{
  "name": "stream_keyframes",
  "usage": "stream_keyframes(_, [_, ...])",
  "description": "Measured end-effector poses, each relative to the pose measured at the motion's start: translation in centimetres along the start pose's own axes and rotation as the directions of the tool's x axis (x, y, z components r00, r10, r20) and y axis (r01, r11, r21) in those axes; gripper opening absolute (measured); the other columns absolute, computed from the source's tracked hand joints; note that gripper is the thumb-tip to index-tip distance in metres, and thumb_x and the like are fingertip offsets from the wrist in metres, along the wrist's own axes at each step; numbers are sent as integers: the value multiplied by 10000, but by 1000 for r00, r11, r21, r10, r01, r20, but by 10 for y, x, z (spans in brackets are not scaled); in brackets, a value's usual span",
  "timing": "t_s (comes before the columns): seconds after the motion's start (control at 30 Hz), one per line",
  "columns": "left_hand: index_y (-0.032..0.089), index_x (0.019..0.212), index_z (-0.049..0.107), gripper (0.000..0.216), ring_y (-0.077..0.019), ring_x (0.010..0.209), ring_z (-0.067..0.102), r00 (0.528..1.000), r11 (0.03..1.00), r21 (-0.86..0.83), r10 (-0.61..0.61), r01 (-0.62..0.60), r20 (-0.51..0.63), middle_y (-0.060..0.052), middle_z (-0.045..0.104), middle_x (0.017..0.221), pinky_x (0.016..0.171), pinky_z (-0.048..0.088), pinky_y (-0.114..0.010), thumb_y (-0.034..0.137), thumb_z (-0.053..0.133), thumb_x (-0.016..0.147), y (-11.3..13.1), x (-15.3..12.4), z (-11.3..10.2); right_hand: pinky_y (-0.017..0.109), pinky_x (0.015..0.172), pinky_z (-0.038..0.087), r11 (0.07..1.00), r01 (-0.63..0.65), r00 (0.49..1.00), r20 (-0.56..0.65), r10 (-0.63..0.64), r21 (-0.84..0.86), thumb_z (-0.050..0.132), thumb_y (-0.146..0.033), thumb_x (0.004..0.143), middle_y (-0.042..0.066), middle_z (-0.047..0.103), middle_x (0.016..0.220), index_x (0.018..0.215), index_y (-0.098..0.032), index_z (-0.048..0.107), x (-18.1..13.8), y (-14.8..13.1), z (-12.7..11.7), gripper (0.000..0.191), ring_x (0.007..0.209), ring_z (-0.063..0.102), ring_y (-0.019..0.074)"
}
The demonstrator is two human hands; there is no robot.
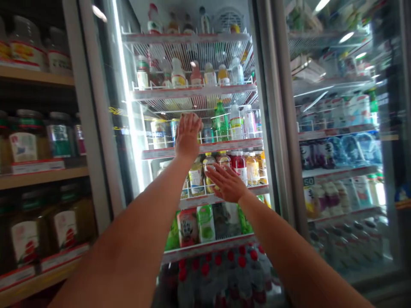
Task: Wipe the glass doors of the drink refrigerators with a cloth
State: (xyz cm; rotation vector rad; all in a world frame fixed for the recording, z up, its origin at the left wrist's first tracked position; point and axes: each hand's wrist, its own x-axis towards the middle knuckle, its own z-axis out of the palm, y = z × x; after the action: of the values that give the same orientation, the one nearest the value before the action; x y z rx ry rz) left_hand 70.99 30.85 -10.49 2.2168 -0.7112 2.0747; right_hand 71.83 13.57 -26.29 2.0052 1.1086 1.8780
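Both my arms reach into an open drinks fridge. My left hand [188,136] is raised to the middle wire shelf [224,146], its fingers curled round a pale can [192,115] among other cans. My right hand [227,183] is lower, fingers stretched out and spread, holding nothing. It hovers in front of a row of small bottles [239,164] with yellow and red drinks on the shelf below. A green bottle [221,119] stands just right of my left hand.
The fridge door frame [272,141] rises to the right, with a second closed glass fridge [340,141] beyond. Wooden shelves with jars [28,141] stand to the left. Red-capped bottles [224,265] fill the fridge's bottom.
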Motion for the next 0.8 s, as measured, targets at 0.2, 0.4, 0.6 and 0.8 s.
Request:
stream_keyframes(0.2, [265,1435,506,542,-249,1512,252,951,961,-58,276,-270,143,-26,391,1583,1240,282,-494,69,394,942,-19,-56,-15,596,1234,-44,964,-263,964,-34,262,-28,442,-361,996,61,317,1621,1592,-244,215,1,-2,-1,648,1523,228,262])
stream_keyframes(0.4, [133,1468,457,564,-327,1526,178,998,998,44,-49,51,-31,-143,274,1624,1228,249,-588,45,381,917,-48,-71,-33,561,1244,18,881,-471,881,-79,466,-43,375,-376,1019,64,369,1601,1556,-245,307,12,-7,-2,557,1513,258,222])
stream_keyframes(0.6, [375,1396,533,565,-157,1477,331,828,857,-101,514,-504,226,61,502,1503,1220,348,-377,53,430,943,-21,-117,-26,563,1232,110,757,-652,755,-145,640,-53,351,-390,1015,80,310,1628,1528,-236,371,43,17,-8,536,1526,215,241])
stream_keyframes(0.8, [133,1507,388,611,-314,1543,85,994,991,101,98,-93,-42,-178,243,1627,1232,235,-598,17,383,907,-47,-110,-31,631,1207,112,700,-709,704,-127,698,-86,303,-425,1025,48,215,1662,1564,-300,287,45,30,-4,554,1537,178,241])
